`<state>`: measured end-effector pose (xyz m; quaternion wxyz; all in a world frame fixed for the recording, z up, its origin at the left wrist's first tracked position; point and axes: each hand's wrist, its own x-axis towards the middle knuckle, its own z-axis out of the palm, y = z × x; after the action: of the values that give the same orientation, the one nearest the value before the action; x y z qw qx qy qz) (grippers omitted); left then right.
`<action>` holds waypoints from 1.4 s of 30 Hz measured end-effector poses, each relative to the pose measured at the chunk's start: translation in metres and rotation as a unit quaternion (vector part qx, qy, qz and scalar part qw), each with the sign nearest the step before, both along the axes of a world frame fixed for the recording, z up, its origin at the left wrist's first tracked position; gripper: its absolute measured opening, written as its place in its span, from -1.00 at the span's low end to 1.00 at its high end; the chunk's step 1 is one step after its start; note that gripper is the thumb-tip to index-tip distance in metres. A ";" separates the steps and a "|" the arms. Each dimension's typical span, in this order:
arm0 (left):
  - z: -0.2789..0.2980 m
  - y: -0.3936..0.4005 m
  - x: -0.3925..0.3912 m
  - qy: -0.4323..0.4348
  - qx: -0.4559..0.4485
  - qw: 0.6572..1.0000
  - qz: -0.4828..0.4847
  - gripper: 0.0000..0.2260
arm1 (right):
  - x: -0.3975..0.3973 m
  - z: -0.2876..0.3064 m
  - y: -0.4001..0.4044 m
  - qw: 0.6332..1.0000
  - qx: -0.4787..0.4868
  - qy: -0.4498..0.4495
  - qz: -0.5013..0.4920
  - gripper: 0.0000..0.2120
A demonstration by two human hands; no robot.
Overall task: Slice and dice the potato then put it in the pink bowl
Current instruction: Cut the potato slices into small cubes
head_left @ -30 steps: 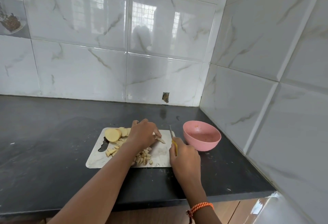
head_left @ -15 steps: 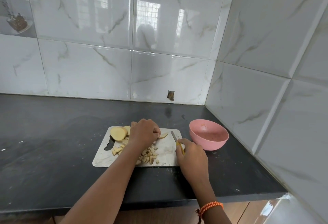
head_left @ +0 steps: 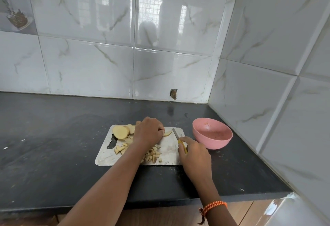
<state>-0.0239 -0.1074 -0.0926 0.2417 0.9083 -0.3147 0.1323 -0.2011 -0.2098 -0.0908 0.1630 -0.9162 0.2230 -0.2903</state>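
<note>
A white cutting board (head_left: 107,156) lies on the black counter. Round potato slices (head_left: 121,132) are stacked at its far left corner, and several diced pieces (head_left: 151,155) lie near its front, partly hidden by my left forearm. My left hand (head_left: 148,132) is curled over a pale potato slice (head_left: 167,133) and holds it down on the board. My right hand (head_left: 193,152) grips a yellow-handled knife (head_left: 175,133), its blade pointing away just right of that slice. The pink bowl (head_left: 212,132) stands right of the board, holding no potato.
The black counter (head_left: 53,136) runs left and back to white tiled walls, which meet in a corner behind the bowl. The right wall stands close to the bowl. The counter's front edge is just below my forearms, with wooden cabinet fronts (head_left: 178,215) under it.
My left hand has drawn a potato slice out to the right side of the board. The knife blade has tilted from upright to slanting away. The camera has shifted slightly.
</note>
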 end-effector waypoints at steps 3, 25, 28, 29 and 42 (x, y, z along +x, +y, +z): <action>-0.001 -0.004 -0.003 -0.001 0.020 0.999 -0.025 -0.82 | 0.001 -0.001 0.000 1.000 -0.008 0.005 0.012 -0.73; 0.000 -0.016 -0.010 0.000 0.020 0.999 0.046 -0.84 | 0.006 -0.007 0.001 0.992 -0.066 0.088 0.062 -0.76; -0.001 -0.018 -0.009 -0.002 0.014 0.999 0.050 -0.86 | -0.005 -0.011 0.005 0.993 -0.062 0.087 0.054 -0.74; -0.002 -0.017 -0.008 -0.001 0.014 0.999 0.049 -0.86 | -0.011 -0.014 0.007 0.992 -0.063 0.089 0.055 -0.73; -0.002 0.007 -0.003 -0.013 -0.009 1.000 0.015 -0.89 | 0.007 -0.001 0.012 0.999 -0.019 0.010 0.043 -0.79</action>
<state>-0.0271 -0.1009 -0.0948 0.2443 0.9088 -0.3031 0.1501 -0.1945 -0.1978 -0.0920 0.1554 -0.9307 0.1796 -0.2783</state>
